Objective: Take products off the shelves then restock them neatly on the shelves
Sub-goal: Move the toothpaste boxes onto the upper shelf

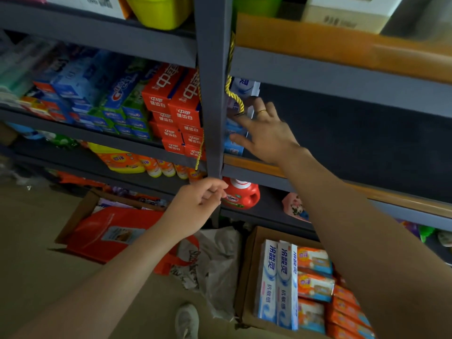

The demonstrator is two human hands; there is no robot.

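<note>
My right hand reaches into the right shelf bay, fingers spread against a stack of blue and white toothpaste boxes pressed up to the grey upright post. It touches the stack; no box is lifted. My left hand hangs lower, in front of the post's foot, fingers loosely curled with nothing in them. A cardboard box on the floor at lower right holds two white toothpaste boxes and several orange packs.
The left bay holds red toothpaste boxes and blue and green ones. A yellow cord hangs along the post. A red detergent jug stands on the shelf below. A red bag in a carton lies on the floor.
</note>
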